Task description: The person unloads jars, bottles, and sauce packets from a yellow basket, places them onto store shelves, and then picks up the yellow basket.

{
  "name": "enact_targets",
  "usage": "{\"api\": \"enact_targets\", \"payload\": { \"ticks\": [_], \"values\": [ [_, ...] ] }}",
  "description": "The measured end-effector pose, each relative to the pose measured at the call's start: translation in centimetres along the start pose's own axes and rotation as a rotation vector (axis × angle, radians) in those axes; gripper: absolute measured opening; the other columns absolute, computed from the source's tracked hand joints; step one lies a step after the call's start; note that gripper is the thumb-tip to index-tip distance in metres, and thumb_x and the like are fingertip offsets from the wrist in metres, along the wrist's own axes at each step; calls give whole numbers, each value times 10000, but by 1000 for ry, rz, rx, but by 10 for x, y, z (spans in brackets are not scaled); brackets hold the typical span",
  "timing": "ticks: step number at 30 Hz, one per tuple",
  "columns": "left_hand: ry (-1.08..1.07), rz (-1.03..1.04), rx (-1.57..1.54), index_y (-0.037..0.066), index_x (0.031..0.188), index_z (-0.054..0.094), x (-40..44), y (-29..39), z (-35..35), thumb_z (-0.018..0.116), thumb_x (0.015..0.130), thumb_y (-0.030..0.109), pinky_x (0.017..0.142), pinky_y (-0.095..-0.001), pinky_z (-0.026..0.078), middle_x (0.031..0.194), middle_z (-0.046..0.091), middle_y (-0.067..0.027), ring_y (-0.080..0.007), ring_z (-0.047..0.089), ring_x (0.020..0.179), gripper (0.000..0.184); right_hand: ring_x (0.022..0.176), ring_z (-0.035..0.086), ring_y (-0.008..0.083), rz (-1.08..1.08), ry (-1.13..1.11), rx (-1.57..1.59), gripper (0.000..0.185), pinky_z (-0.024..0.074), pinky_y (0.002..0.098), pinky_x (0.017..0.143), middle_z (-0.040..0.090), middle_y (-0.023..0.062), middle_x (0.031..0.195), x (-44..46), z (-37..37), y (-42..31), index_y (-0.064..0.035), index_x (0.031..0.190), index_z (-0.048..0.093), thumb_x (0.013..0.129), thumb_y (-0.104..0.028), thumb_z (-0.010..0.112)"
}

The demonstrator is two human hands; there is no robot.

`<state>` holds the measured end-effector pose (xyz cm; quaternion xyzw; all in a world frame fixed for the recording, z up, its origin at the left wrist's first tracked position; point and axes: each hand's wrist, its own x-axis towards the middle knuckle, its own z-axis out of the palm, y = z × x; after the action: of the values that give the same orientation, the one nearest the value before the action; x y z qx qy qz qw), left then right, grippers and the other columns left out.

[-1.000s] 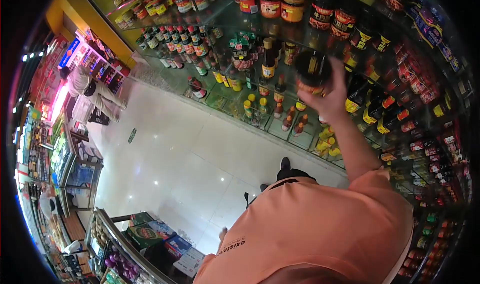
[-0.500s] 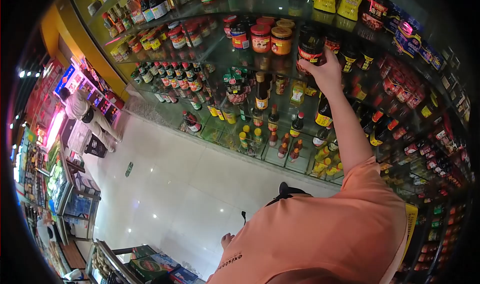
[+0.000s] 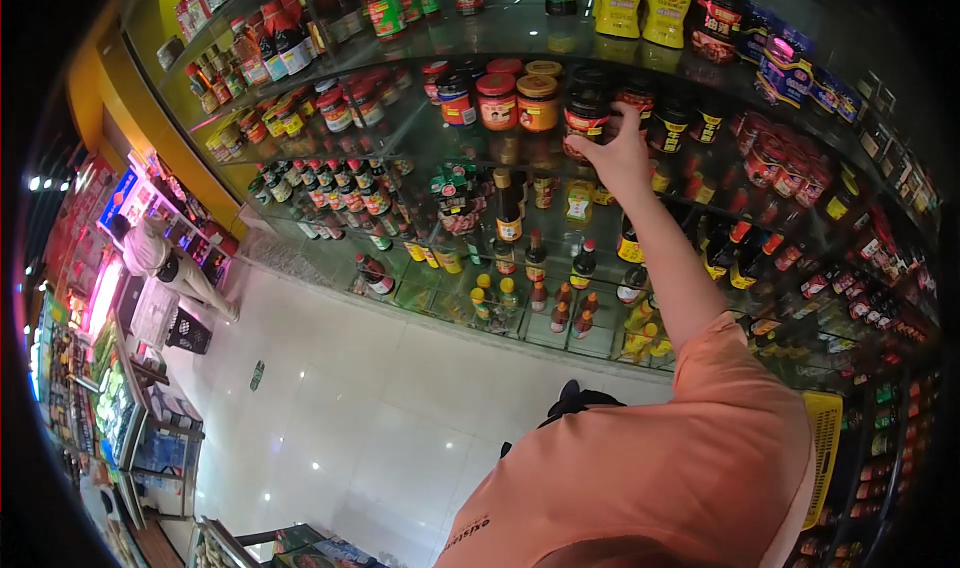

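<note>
My right hand point(image 3: 618, 148) reaches up to a glass shelf point(image 3: 480, 150), thumb and fingers around the right side of a dark jar point(image 3: 584, 116) with a red label. The jar stands upright at the shelf's front edge. To its left are a jar with an orange label point(image 3: 537, 105) and a red-lidded jar point(image 3: 497, 103). More dark jars point(image 3: 670, 128) stand to the right of my hand. My left hand is not visible; the orange shirt point(image 3: 640, 478) fills the lower part of the view.
Shelves below hold bottles point(image 3: 507, 208) and small sauce bottles point(image 3: 560, 308). Yellow squeeze bottles point(image 3: 620, 3) stand on the shelf above. A yellow basket point(image 3: 822, 453) is at the lower right. Another person point(image 3: 165, 258) bends near a black basket point(image 3: 188, 331) at the left.
My right hand has carried the dark jar up and left onto the shelf beside the other jars. My left hand has dropped out of view. More of the yellow basket shows.
</note>
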<state>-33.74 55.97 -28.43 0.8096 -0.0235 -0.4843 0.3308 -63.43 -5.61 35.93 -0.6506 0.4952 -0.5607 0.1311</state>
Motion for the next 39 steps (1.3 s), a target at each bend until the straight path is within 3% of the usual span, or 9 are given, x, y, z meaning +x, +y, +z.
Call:
{"api": "enact_targets", "payload": {
  "ticks": [2,3,4,9,12,16,32,36,39],
  "values": [
    [-24,-28,-87,-68,1255,563,2,6,7,659,928,212,693,-438,588,998,702,-235,-346,702,900,442,1109,661,240,-31,22,58,885,547,363,922,609,193,1288,4,13,27,10,1378,397,728,-266,930],
    [-30,-38,-124,-70,1254,563,2,10,10,659,928,209,692,-438,589,997,701,-235,-347,702,901,440,1248,579,368,-70,47,-59,887,463,451,1052,600,204,1328,-5,3,11,-8,1406,432,737,-360,895],
    [-36,-45,-156,-71,1254,562,4,14,11,658,928,205,691,-439,589,997,700,-235,-348,702,902,438,1248,579,368,-71,55,-63,887,463,451,1052,600,204,1328,-19,-14,-4,-8,1406,432,737,-360,895],
    [-76,-61,-257,-77,1249,558,9,28,27,657,928,188,687,-443,590,993,696,-235,-352,700,906,429,1151,584,322,-995,526,-556,373,453,455,955,626,141,1184,-23,-140,-39,-81,1028,668,718,-207,833],
    [-83,-56,-264,-81,1247,556,9,28,29,656,928,178,684,-445,591,992,693,-234,-354,699,908,423,1220,556,382,-889,674,-806,412,442,500,1009,613,161,1313,7,-218,-62,-80,1212,676,839,-232,761],
    [-93,-64,-234,-86,1244,553,8,26,29,655,928,164,680,-448,592,989,690,-234,-357,698,911,416,1412,417,429,-752,468,-980,511,412,530,1082,475,151,1534,40,-233,-23,-121,1397,600,953,-366,658],
    [-260,-46,-327,-119,1202,555,0,23,43,649,930,112,682,-430,600,999,664,-197,-317,692,899,369,1466,362,392,-666,290,-1075,587,420,550,1059,381,183,1594,32,-247,-22,-221,1414,601,940,-566,607],
    [-294,20,-24,-51,1175,628,-7,27,49,671,921,219,732,-451,595,1006,711,-181,-336,706,927,373,1468,379,362,-659,119,-977,602,348,538,1155,388,178,1592,-28,-250,-11,-74,1409,548,905,-363,705],
    [-299,73,129,-38,1170,638,-21,27,62,673,917,238,738,-456,594,1000,716,-179,-341,708,926,376,1388,465,390,-404,-305,-319,523,409,453,1130,459,206,1518,-140,-249,53,-38,1314,581,836,-164,751]
  ]
}}
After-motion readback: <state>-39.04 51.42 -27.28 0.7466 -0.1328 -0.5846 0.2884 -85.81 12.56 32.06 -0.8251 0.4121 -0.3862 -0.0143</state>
